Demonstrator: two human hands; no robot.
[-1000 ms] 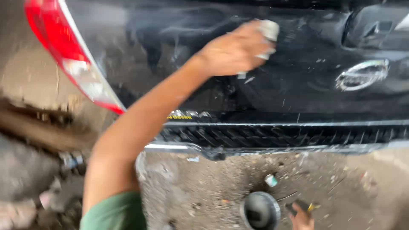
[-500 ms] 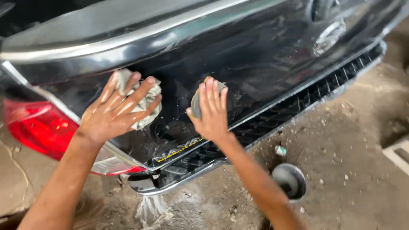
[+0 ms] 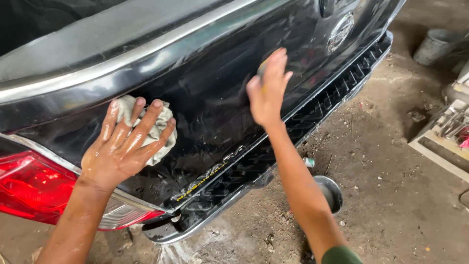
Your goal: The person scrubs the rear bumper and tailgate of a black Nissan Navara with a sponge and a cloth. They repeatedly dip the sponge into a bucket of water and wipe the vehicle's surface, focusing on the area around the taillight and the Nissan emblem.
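A wet black car tailgate (image 3: 210,93) fills the upper view. My left hand (image 3: 122,146) lies flat on it near the red tail light (image 3: 34,188), fingers spread, pressing a crumpled pale cloth (image 3: 159,127) against the panel. My right hand (image 3: 267,90) is further right on the same panel, holding a small pad (image 3: 261,68) against the paint; the pad is mostly hidden behind my fingers. Both hands look wet.
A black step bumper (image 3: 312,112) runs below the tailgate. A dark round bowl (image 3: 330,193) stands on the dirt floor (image 3: 391,186) beside my right forearm. A grey bucket (image 3: 435,44) and a low pale frame with tools (image 3: 444,139) are at the right.
My right hand has slid up and to the right along the tailgate. My left hand and its cloth have stayed near the tail light. The view has shifted.
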